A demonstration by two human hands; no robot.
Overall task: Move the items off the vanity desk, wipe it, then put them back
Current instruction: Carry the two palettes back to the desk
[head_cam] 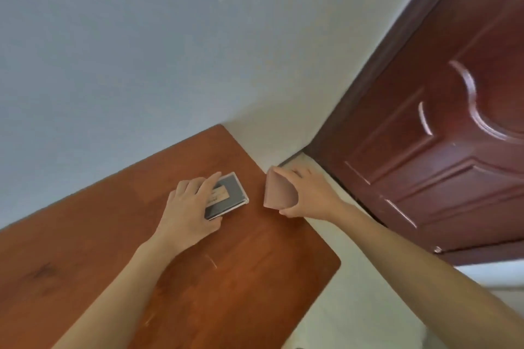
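two grips: left hand (187, 207) dark case (231, 193), right hand (309, 195) pink box (279, 191).

No readable text anywhere. Flat dark case (233, 189) near the far right corner of the tabletop (255, 263) carries a pale label (219, 195), print too blurred to read.

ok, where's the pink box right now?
Head view, right of centre: the pink box is gripped in the right hand at the right edge of the desk, just right of the dark case under the left hand, with the door beyond.
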